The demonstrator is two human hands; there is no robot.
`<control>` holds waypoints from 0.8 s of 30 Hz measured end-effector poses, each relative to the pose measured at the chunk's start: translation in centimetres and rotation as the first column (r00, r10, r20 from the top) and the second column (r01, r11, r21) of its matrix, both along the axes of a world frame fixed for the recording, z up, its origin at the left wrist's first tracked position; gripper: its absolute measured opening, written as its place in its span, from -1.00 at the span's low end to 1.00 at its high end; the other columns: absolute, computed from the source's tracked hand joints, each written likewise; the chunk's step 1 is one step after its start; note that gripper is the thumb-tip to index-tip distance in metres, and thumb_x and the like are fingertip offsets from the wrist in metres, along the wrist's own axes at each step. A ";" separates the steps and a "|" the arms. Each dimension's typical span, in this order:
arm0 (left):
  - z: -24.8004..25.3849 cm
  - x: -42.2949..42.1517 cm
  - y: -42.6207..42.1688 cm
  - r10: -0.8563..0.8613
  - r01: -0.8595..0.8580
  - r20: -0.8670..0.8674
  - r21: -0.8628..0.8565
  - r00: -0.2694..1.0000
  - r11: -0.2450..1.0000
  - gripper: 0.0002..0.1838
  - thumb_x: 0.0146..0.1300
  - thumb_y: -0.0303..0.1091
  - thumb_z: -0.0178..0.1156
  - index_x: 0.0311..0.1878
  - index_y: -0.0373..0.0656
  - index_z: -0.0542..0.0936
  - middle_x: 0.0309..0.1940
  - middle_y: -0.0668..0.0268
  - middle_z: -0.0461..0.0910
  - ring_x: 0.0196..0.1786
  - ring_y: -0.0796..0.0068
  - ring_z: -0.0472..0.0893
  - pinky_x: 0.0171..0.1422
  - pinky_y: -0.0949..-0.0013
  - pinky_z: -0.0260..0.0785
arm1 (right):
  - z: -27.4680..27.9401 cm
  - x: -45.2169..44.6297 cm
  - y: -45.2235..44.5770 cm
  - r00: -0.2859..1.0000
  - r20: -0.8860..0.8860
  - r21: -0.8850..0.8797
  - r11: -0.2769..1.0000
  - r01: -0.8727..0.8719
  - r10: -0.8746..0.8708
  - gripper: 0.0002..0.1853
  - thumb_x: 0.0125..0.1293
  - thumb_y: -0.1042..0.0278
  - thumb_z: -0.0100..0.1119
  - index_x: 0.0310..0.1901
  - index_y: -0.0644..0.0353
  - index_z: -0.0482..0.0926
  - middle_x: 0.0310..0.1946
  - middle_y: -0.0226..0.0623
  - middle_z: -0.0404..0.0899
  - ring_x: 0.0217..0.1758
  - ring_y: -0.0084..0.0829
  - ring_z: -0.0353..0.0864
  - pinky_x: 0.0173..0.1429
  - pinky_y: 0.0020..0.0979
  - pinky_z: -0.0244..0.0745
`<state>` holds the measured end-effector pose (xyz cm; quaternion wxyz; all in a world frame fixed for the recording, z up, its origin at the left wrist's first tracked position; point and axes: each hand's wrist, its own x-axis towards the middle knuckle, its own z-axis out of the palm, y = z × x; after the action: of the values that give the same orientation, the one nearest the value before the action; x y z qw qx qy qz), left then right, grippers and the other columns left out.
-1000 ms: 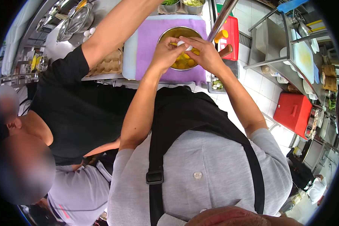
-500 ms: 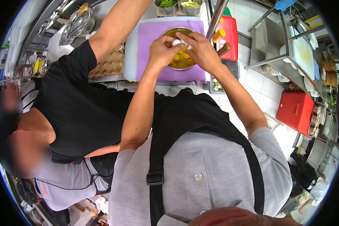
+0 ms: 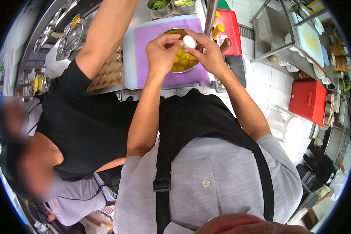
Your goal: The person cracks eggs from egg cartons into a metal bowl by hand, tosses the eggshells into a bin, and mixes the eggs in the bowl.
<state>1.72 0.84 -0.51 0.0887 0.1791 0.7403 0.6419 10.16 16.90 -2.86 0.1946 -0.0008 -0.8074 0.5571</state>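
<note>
A white egg [image 3: 189, 41] sits between the fingers and thumb of my right hand [image 3: 210, 54], above a metal bowl [image 3: 180, 71]. Several yolks in clear egg white [image 3: 184, 61] fill the bowl's lower part. My left hand [image 3: 162, 52] is beside the egg on its left, thumb and fingers drawn together. Whatever lies in that pinch, if anything, is hidden. Under the bowl is a purple cloth [image 3: 148, 62], spread over a pale blue board [image 3: 129, 58].
On the left, a co-worker's bare arm [image 3: 107, 31] reaches across beside a cardboard egg tray [image 3: 111, 70]. Metal containers of chopped greens [image 3: 160, 4] and pale pieces [image 3: 184, 3] stand behind the board. A red box [image 3: 231, 35] and a wooden handle [image 3: 225, 45] are to the right.
The egg, earlier low between both hands, is now raised and shows more fully in my right hand. My left fingers have drawn slightly away. The view has shifted a little.
</note>
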 end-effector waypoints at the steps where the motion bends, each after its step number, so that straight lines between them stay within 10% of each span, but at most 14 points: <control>1: 0.4 0.4 0.5 -0.017 0.017 -0.013 0.005 1.000 1.000 -0.79 0.23 -0.55 0.43 -0.07 -0.38 0.76 -0.30 0.17 0.79 -0.27 0.53 0.74 -0.13 0.44 0.60 | 0.3 0.5 0.4 0.997 0.078 -0.021 1.000 0.005 -0.004 -0.38 0.31 0.40 0.47 0.40 0.11 0.54 0.15 -0.16 0.66 0.05 -0.34 0.69 0.16 -0.38 0.63; 10: 1.3 8.3 10.2 -0.399 0.441 -0.387 0.023 0.831 0.897 -0.77 0.22 -0.59 0.33 -0.05 -0.30 0.74 -0.17 0.08 0.75 -0.12 0.29 0.76 0.03 0.39 0.59 | -0.1 10.5 6.2 0.881 0.115 -0.241 0.848 0.472 -0.458 -0.45 0.37 0.47 0.34 0.40 0.17 0.53 -0.04 -0.36 0.62 -0.15 -0.66 0.58 -0.09 -0.52 0.53; 13: -0.6 8.3 9.6 -0.420 0.361 -0.632 -0.228 0.652 0.904 -0.78 0.23 -0.59 0.28 -0.07 -0.28 0.75 -0.20 0.04 0.73 -0.10 0.21 0.75 0.05 0.39 0.57 | -6.8 12.5 10.6 0.841 0.135 0.225 0.843 0.489 -0.524 -0.52 0.35 0.44 0.37 0.31 0.19 0.60 0.01 -0.20 0.70 -0.01 -0.47 0.69 0.08 -0.40 0.59; 15: -0.1 6.5 7.3 -0.357 0.309 -0.503 -0.181 0.787 0.934 -0.80 0.24 -0.59 0.30 -0.07 -0.27 0.75 -0.21 0.07 0.73 -0.13 0.28 0.75 0.02 0.40 0.57 | -9.1 12.3 12.5 0.816 0.099 0.561 0.710 0.427 -0.569 -0.58 0.35 0.42 0.39 0.24 0.21 0.65 0.03 -0.12 0.72 0.06 -0.34 0.72 0.16 -0.34 0.60; 18: 0.4 4.4 1.6 -0.091 0.107 -0.342 0.028 0.935 0.994 -0.84 0.30 -0.56 0.35 -0.07 -0.25 0.76 -0.23 0.21 0.75 -0.20 0.46 0.72 -0.04 0.45 0.55 | 1.7 7.2 6.2 0.959 0.105 0.171 0.955 0.243 -0.263 -0.79 0.35 0.46 0.34 -0.01 0.30 0.73 -0.12 -0.15 0.74 -0.06 -0.25 0.75 0.06 -0.24 0.63; 24: -2.7 2.3 -6.8 0.360 -0.347 -0.183 0.103 0.915 0.932 -0.88 0.30 -0.56 0.39 -0.10 -0.27 0.76 -0.29 0.34 0.69 -0.28 0.62 0.61 -0.13 0.48 0.49 | -1.9 -5.9 0.5 0.956 0.183 0.539 0.790 -0.291 0.228 -0.85 0.31 0.40 0.24 -0.19 0.23 0.74 -0.17 -0.14 0.73 -0.12 -0.03 0.71 0.01 -0.09 0.61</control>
<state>4.04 -5.98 -3.20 -0.1093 0.1083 0.7430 0.6514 4.25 17.41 -4.79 0.0639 0.1369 -0.9366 0.3162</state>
